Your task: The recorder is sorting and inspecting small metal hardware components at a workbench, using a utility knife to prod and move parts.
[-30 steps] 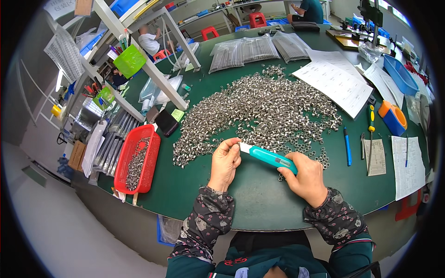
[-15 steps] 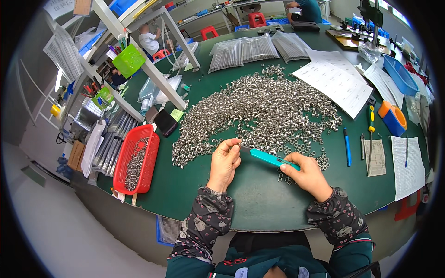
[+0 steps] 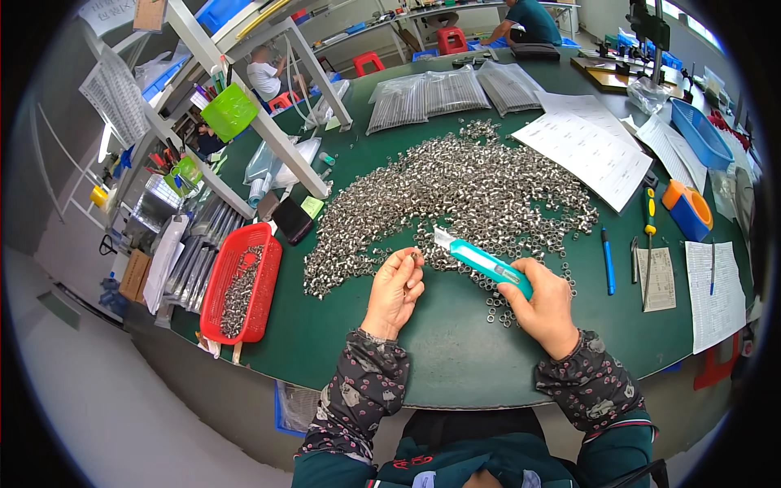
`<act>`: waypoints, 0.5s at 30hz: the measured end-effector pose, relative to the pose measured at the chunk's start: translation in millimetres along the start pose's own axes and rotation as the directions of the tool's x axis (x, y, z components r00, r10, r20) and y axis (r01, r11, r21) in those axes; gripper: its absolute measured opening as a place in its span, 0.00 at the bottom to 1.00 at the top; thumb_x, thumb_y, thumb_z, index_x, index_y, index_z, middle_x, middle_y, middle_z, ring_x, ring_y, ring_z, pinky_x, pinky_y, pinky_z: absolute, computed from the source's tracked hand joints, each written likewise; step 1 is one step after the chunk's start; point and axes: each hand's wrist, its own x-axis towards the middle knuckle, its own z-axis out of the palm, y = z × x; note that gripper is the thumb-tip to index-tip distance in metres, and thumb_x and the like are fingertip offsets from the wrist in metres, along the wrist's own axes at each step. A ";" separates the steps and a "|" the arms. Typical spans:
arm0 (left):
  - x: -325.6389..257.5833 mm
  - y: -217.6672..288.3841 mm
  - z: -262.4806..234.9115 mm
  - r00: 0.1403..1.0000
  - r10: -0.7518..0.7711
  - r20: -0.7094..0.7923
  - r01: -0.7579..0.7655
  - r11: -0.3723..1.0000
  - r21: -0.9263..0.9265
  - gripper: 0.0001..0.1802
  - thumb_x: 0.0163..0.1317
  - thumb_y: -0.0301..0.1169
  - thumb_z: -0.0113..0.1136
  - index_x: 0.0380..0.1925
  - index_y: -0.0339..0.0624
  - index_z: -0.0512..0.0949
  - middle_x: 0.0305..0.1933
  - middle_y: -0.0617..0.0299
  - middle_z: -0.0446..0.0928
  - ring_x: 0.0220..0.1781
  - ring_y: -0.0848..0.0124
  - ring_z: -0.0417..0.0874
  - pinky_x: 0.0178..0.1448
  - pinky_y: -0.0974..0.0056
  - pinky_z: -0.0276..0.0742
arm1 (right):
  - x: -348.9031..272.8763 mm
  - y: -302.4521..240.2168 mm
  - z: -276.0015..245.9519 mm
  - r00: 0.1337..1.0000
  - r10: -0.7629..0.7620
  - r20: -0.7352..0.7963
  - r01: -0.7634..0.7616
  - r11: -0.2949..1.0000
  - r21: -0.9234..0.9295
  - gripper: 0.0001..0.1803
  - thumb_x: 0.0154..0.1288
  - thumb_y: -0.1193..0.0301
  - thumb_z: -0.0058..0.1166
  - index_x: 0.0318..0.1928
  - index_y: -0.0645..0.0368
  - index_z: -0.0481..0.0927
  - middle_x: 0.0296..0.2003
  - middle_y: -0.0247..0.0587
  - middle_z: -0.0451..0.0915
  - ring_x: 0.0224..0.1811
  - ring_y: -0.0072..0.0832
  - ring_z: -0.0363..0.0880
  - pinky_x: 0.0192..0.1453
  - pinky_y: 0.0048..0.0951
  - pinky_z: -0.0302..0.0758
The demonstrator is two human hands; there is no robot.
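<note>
My left hand (image 3: 394,291) pinches a small metal ring (image 3: 416,255) between thumb and fingertips, just above the table's near middle. My right hand (image 3: 543,305) is wrapped round a teal utility knife (image 3: 486,265). Its pale blade points up and left, close to the ring but apart from it. Beyond both hands spreads a wide heap of small silver metal rings (image 3: 455,183) on the green table (image 3: 455,358). Several loose rings (image 3: 500,311) lie beside my right hand.
At left, a red basket (image 3: 270,285) holds more rings; a black box (image 3: 291,220) is beside it. Bagged rods (image 3: 458,89) and paper sheets (image 3: 586,154) lie behind the heap. To the right are a blue pen (image 3: 608,260), a screwdriver (image 3: 650,213) and a tape dispenser (image 3: 687,210).
The knife has swung away from the left fingertips, its blade now raised and apart from them. My right hand has turned; the left stays nearly in place, the ring now showing.
</note>
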 end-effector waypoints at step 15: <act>-2.8 4.5 13.8 0.992 0.110 -0.066 -0.097 0.981 0.170 0.09 0.58 0.22 0.48 0.40 0.38 0.70 0.35 0.61 0.71 0.19 0.85 0.59 0.17 0.81 0.54 | 0.5 4.2 0.8 0.955 0.175 0.239 -0.202 0.975 0.091 0.14 0.50 0.61 0.56 0.31 0.59 0.76 0.18 0.44 0.75 0.21 0.38 0.75 0.25 0.34 0.69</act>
